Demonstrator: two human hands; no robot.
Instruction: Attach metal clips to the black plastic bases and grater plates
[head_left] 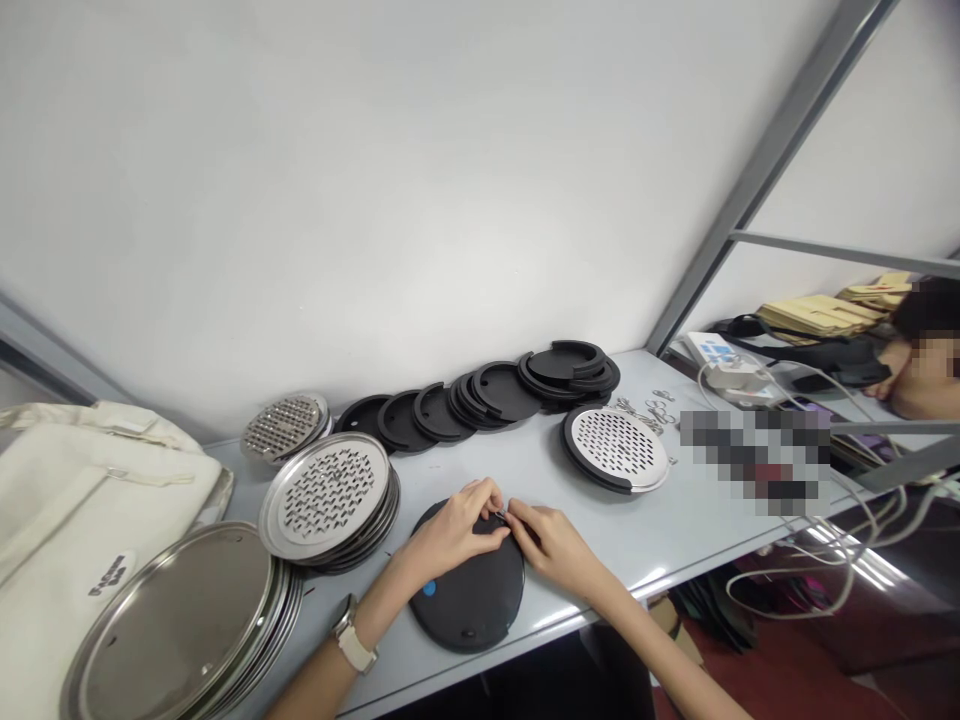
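A round black disc with a blue dot lies near the table's front edge. Over its far rim my left hand and my right hand meet, fingertips almost touching. Both pinch at a small dark piece on the rim, too small and covered to name. Left of the disc stands a stack of round metal grater plates. To the right, a perforated metal plate rests on another black disc. Small metal rings and clips lie scattered behind it.
Black discs overlap in a row along the wall. Another grater stack stands at their left. Large metal plates and a cream bag fill the left side. White cables hang at right; a person sits beyond the metal frame.
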